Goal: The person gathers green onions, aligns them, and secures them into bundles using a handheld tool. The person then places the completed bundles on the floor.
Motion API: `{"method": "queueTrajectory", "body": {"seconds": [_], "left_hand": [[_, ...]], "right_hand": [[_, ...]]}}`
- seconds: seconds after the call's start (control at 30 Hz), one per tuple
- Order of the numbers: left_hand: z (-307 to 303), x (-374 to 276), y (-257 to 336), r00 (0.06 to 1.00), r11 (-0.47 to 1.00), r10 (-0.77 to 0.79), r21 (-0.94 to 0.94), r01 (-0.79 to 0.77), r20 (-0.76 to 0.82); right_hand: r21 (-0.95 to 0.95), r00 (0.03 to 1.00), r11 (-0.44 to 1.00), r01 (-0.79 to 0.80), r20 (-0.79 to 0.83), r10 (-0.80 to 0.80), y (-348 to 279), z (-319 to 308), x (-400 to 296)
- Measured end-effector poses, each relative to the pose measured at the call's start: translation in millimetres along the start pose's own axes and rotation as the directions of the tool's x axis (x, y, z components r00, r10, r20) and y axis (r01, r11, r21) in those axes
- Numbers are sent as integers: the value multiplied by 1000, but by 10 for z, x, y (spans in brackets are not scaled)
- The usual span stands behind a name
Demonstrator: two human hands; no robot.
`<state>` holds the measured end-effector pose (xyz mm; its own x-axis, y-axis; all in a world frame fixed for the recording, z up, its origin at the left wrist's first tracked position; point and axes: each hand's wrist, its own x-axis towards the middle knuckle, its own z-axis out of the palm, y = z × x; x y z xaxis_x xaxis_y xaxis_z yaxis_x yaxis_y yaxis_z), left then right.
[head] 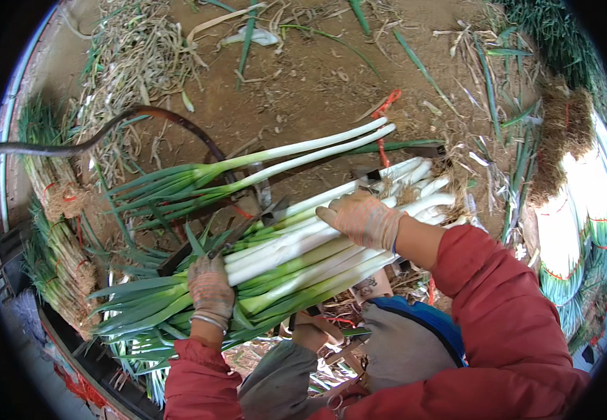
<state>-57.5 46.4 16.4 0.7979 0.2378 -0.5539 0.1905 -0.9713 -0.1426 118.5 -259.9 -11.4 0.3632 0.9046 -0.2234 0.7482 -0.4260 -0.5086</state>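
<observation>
A thick layer of long green onions lies before me, leaves to the left and rooted white ends to the right. My left hand, in a striped knit glove, is closed around several stalks where white turns to green. Over the white stems of the same stalks, my gloved right hand grips nearer the roots; its palm side is hidden. Just beyond lie peeled green onions, apart from the pile. Dark metal bars show beneath the stalks. Red twine hangs at the far side.
A curved dark rod arches in from the left. Tied onion bundles stand at left and right. Dry leaf scraps are heaped on the dirt floor. My knee is close below the pile.
</observation>
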Motion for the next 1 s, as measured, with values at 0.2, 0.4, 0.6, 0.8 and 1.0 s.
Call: {"method": "queueTrajectory", "body": {"seconds": [0.2,0.4,0.6,0.8,1.0], "left_hand": [[60,-8,-32,992,986,58,161,-39,-115],[-79,7,2,987,998,44,56,-36,-153],[-115,-27,-35,982,995,85,60,-76,-168],[-85,122,-49,984,995,104,16,-103,-145],[-136,200,-13,995,998,69,-5,-70,-75]], "right_hand": [[-21,996,996,-91,-15,91,466,-97,-444],[-123,961,973,-196,172,216,747,-241,-554],[-151,937,955,-256,205,284,893,-230,-437],[-74,860,934,-349,371,350,966,-391,-351],[-161,814,911,-379,411,411,1060,-339,-304]]}}
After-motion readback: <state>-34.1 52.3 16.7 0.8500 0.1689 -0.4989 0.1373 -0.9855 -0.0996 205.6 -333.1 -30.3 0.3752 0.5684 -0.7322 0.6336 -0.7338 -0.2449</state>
